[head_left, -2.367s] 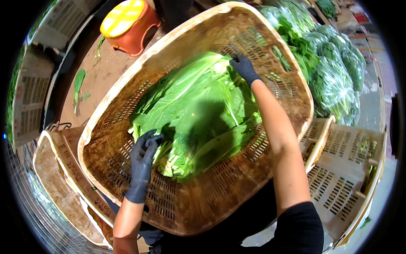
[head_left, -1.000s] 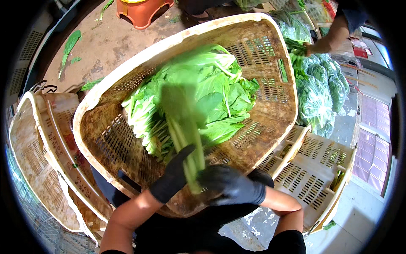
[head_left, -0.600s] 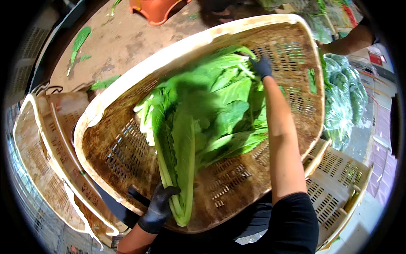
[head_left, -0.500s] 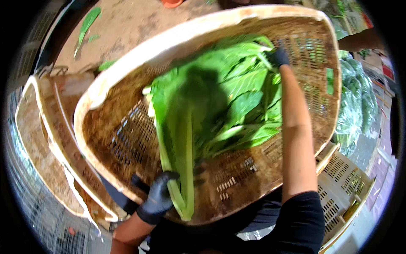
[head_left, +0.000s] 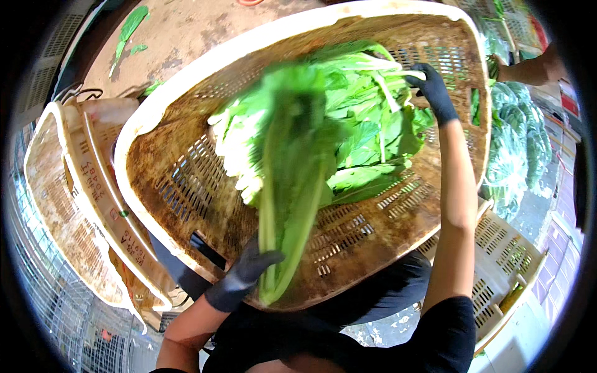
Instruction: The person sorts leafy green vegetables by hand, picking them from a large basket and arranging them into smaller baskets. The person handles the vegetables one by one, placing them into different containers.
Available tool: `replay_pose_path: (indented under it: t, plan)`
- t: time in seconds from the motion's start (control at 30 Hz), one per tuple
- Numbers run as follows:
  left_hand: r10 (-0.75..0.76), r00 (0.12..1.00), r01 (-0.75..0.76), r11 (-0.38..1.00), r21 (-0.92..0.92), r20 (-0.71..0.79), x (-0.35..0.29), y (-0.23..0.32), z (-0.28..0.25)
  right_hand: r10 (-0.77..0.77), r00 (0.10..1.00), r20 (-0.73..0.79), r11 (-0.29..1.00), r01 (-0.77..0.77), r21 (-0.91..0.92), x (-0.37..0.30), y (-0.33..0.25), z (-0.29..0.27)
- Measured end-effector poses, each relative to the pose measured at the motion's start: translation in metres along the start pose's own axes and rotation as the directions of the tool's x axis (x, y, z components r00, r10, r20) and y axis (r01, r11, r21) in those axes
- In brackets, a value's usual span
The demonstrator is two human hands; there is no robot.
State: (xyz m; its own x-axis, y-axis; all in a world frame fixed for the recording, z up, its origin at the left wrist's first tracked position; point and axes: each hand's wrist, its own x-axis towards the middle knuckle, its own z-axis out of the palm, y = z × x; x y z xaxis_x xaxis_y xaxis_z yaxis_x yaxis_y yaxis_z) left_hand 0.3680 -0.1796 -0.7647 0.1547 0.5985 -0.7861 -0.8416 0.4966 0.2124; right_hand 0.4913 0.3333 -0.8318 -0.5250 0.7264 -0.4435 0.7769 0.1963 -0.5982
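Observation:
A large, dirty cream plastic basket (head_left: 140,130) with slotted walls lies across my lap. My left hand (head_left: 245,276), in a black glove, grips the pale stalks of some long leafy greens (head_left: 289,193) near the basket's near edge. Their leafy tops are blurred by motion over the middle. Beneath and behind them a pile of leafy greens (head_left: 367,124) lies in the basket, several cut stalk ends pointing left. At the pile's far right, my gloved right hand (head_left: 433,93) has thumb and fingers closed on the pale stalk end of one leafy green (head_left: 398,73).
More cream baskets stand at the left (head_left: 93,186) and lower right (head_left: 507,255). Clear bags of greens (head_left: 519,137) sit at the right. Another person's forearm (head_left: 538,68) reaches in there. Loose leaves (head_left: 129,31) lie on the brown floor at the upper left.
My left hand has swung its greens a little rightward, uncovering stalk ends on the pile's left. My right hand has drawn back toward me and to the right, its fingers now visible on a stalk.

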Motion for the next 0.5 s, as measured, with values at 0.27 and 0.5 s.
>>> replay_pose_path:
  t: [0.27,0.5]
  plan:
    - [0.045,0.995,-0.062,0.98,-0.191,-0.091,-0.065,0.011,0.031,-0.532,0.418,-0.736,0.842,0.358,-0.405,-0.25,-0.148,-0.07]
    - [0.0,0.981,-0.024,0.993,-0.119,-0.196,-0.033,0.001,0.06,-0.632,0.733,-0.25,0.768,0.551,-0.326,-0.321,-0.16,0.028]
